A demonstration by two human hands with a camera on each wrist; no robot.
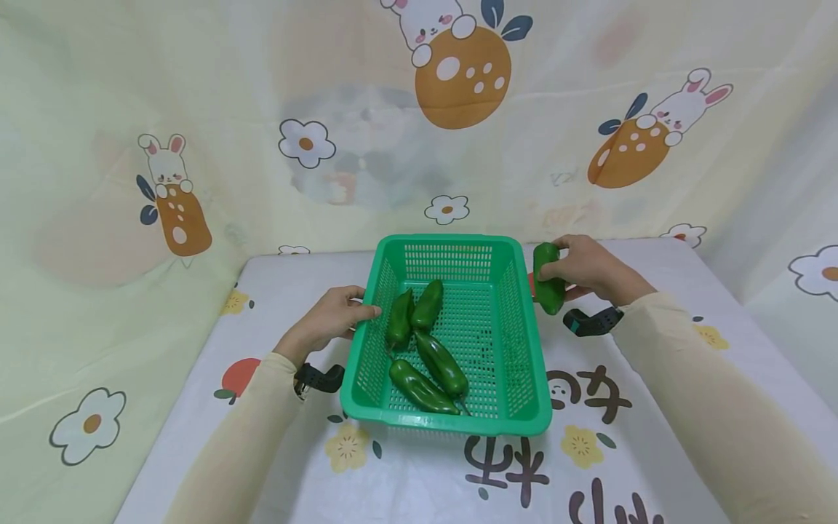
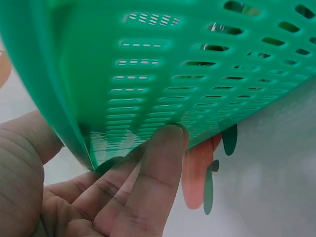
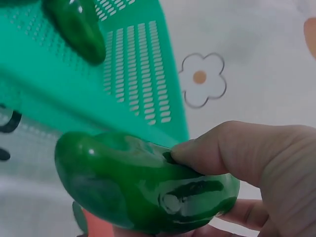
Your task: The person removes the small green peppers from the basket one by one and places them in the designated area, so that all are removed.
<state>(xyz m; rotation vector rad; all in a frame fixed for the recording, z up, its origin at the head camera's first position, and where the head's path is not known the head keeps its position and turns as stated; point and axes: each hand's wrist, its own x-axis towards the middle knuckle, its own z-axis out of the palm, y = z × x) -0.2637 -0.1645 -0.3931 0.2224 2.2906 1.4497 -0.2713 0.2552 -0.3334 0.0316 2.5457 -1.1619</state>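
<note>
A green plastic basket (image 1: 458, 421) with slotted walls holds several green peppers (image 1: 441, 362) in its left half. The left hand (image 1: 332, 317) grips the basket's left rim, thumb on top and fingers under it against the outer wall; in the left wrist view those fingers (image 2: 160, 173) touch the slotted wall (image 2: 163, 74). Just outside the basket's right rim, the right hand (image 1: 592, 271) holds another green pepper (image 1: 548, 280) between thumb and fingers. The right wrist view shows this pepper (image 3: 143, 182) close up, with the right hand's (image 3: 261, 168) thumb on its upper side.
A white cloth (image 1: 628, 466) printed with flowers, fruit and dark characters covers the table. Behind hangs a cream curtain (image 1: 366, 58) with rabbits and flowers. Dark bands (image 1: 592, 322) with wrist cameras sit on both wrists.
</note>
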